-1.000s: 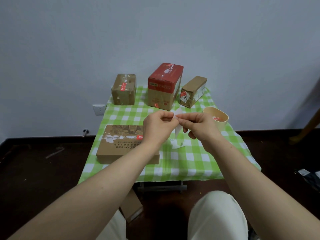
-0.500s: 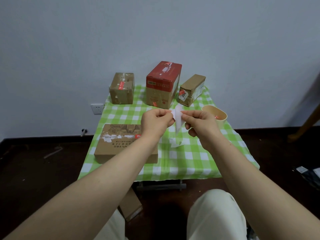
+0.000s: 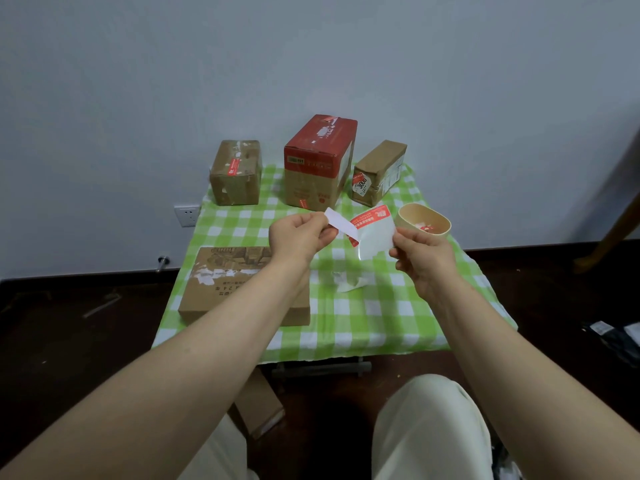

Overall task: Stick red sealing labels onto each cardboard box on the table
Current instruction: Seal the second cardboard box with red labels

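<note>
My left hand (image 3: 298, 237) pinches one end of a label strip (image 3: 341, 225) whose white underside faces me. The strip's other end meets a glossy backing sheet (image 3: 377, 242), which my right hand (image 3: 420, 254) pinches at its right edge. A red label (image 3: 369, 216) lies along the sheet's top. Both hands hover above the middle of the green checked table (image 3: 363, 327). At the back stand a brown box (image 3: 237, 173) with a red label, a red-topped box (image 3: 318, 161) and a small brown box (image 3: 379, 171). A flat box (image 3: 225, 285) lies front left, partly under my left forearm.
A tan cup (image 3: 424, 221) holding red labels stands at the right, just behind my right hand. A crumpled piece of backing paper (image 3: 349, 282) lies on the cloth below the hands. Another cardboard box (image 3: 258, 407) sits on the floor under the table. My knees are near the front edge.
My hands have moved apart, the left to the left and the right to the right. The label strip has peeled away from the backing sheet, which now shows flat with its red label.
</note>
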Demonstrator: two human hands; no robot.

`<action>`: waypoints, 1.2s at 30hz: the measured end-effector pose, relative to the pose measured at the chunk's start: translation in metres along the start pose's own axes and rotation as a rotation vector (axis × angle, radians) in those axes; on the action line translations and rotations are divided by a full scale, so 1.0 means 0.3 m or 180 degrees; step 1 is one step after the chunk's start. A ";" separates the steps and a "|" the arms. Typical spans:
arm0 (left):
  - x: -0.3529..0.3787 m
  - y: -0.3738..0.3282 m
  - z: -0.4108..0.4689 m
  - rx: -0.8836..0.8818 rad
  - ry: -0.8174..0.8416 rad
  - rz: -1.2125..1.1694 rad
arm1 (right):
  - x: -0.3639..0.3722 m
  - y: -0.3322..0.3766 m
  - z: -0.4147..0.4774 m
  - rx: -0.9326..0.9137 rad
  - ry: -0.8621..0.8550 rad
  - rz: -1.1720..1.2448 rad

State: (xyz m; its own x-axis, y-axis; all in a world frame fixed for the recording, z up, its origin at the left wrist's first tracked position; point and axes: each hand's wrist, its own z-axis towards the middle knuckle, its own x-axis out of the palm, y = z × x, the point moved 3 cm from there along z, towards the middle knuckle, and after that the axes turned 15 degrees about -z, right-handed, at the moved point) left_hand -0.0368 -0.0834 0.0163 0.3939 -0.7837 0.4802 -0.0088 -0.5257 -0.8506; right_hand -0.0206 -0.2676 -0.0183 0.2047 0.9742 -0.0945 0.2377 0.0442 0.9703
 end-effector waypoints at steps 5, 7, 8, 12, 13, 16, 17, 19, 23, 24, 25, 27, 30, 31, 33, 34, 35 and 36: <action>0.010 0.014 0.020 0.0062 -0.0023 0.0120 | -0.067 -0.090 0.074 0.0210 -0.0343 -0.0021; 0.013 0.022 0.027 0.0102 0.0015 0.0198 | -0.094 -0.133 0.100 0.0330 -0.0417 -0.0213; 0.014 0.025 0.030 0.0118 0.0035 0.0223 | -0.107 -0.155 0.113 0.0395 -0.0460 -0.0318; 0.019 0.037 0.034 0.0197 0.0128 0.0346 | -0.139 -0.215 0.143 0.0683 -0.0485 -0.0923; 0.021 0.042 0.033 0.0210 0.0149 0.0380 | -0.146 -0.226 0.152 0.0757 -0.0472 -0.1119; 0.023 0.053 0.038 0.0215 0.0185 0.0428 | -0.157 -0.233 0.159 0.0652 -0.0529 -0.1943; 0.024 0.057 0.041 0.0202 0.0195 0.0435 | -0.157 -0.221 0.155 0.0439 -0.0614 -0.2314; 0.024 0.061 0.041 0.0190 0.0217 0.0464 | -0.133 -0.172 0.123 -0.0156 -0.0723 -0.2530; 0.020 0.056 0.035 0.0377 0.0260 0.0738 | -0.020 -0.049 0.026 -0.0128 0.0076 -0.0939; 0.018 0.050 0.031 0.0514 0.0314 0.0883 | 0.009 -0.019 0.003 0.0125 0.0399 -0.0630; 0.017 0.043 0.023 0.0719 0.0404 0.1092 | 0.033 0.006 -0.014 0.0372 0.0692 -0.0504; 0.017 0.031 0.002 0.1287 0.0672 0.1651 | 0.067 0.042 -0.035 0.0689 0.1150 -0.0535; 0.009 0.019 -0.036 0.2466 0.1144 0.2385 | 0.104 0.065 -0.057 0.0862 0.1438 -0.0634; 0.005 0.020 -0.044 0.2799 0.1323 0.2580 | 0.113 0.068 -0.061 0.0846 0.1448 -0.0620; -0.007 0.022 -0.055 0.3209 0.1573 0.2814 | 0.124 0.069 -0.066 0.0683 0.1385 -0.0643; -0.015 0.023 -0.057 0.3288 0.1660 0.2872 | 0.128 0.070 -0.071 0.0573 0.1329 -0.0670; -0.023 0.022 -0.061 0.3305 0.1725 0.2873 | 0.130 0.072 -0.077 0.0462 0.1272 -0.0701; -0.035 0.018 -0.062 0.3251 0.1745 0.2810 | 0.132 0.076 -0.082 0.0353 0.1218 -0.0732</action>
State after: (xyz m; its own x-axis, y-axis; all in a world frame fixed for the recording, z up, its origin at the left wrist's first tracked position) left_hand -0.0579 -0.0842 0.0105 0.2114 -0.8687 -0.4479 0.6787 0.4603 -0.5723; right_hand -0.0306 -0.2224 0.0055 -0.2257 0.9544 -0.1954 0.3404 0.2652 0.9021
